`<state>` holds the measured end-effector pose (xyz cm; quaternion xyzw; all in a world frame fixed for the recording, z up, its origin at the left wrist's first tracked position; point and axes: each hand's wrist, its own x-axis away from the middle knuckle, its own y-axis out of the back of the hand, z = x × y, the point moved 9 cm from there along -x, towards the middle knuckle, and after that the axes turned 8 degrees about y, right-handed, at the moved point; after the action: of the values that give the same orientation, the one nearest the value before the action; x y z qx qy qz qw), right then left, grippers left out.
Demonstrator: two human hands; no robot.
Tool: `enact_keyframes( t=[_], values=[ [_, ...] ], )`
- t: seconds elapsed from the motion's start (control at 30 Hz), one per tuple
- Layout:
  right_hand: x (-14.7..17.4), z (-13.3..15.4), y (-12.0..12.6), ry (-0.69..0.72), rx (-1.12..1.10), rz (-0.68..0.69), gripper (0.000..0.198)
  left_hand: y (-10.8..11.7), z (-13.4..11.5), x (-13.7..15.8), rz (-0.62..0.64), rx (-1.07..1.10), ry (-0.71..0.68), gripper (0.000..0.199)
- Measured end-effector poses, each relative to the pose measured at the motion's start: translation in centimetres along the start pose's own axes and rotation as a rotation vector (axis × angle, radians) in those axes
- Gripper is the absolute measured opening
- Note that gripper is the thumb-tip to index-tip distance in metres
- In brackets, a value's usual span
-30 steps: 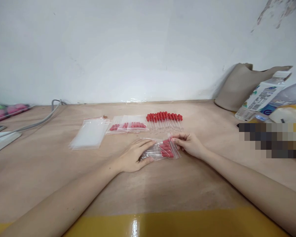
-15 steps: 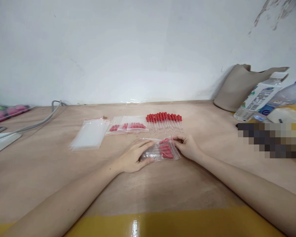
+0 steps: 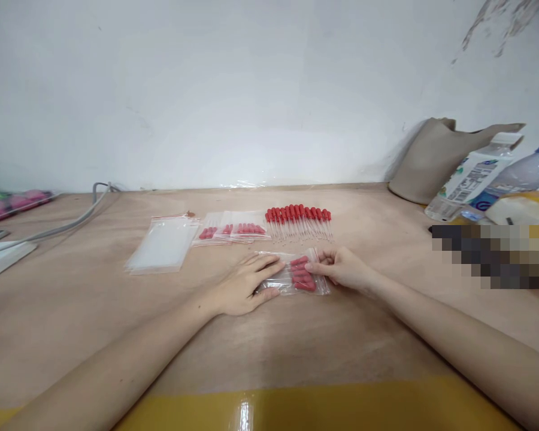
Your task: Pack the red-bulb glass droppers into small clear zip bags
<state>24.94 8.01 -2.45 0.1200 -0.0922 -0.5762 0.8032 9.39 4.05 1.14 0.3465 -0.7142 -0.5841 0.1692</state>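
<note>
left hand (image 3: pixel 245 284) spread on the clear bag (image 3: pixel 288 281), which lies between it and the right hand (image 3: pixel 344 268); right thumb down on the bag, pinching or not, can't tell; red-topped droppers (image 3: pixel 299 216) beyond both

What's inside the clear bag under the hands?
The clear bag holds red bulbs with faint stems. The left hand covers its left end and the right hand part of its right; what's beneath is hidden.
</note>
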Motion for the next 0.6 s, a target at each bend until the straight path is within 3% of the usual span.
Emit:
enact_keyframes(
  t=[0.2, 0.4, 0.5, 0.6],
  values=[
    [0.7, 0.6, -1.1, -0.015, -0.397, 0.066, 0.026, 0.7, 0.5, 0.0, -0.091, 0.042, 0.045, 0.049],
    [-0.5, 3.2, 2.0, 0.057, -0.603, -0.052, 0.012, 1.2, 1.3, 0.0, -0.200, 0.022, 0.124, 0.048],
    [-2.2, 4.3, 2.7, 0.089, -0.725, -0.201, 0.010, 2.6, 2.5, 0.3, -0.388, -0.037, 0.237, 0.048],
    [-4.5, 5.4, 1.4, 0.137, -0.885, -0.309, 0.012, 4.7, 4.5, 1.1, -0.592, -0.141, 0.399, 0.043]
  ],
)
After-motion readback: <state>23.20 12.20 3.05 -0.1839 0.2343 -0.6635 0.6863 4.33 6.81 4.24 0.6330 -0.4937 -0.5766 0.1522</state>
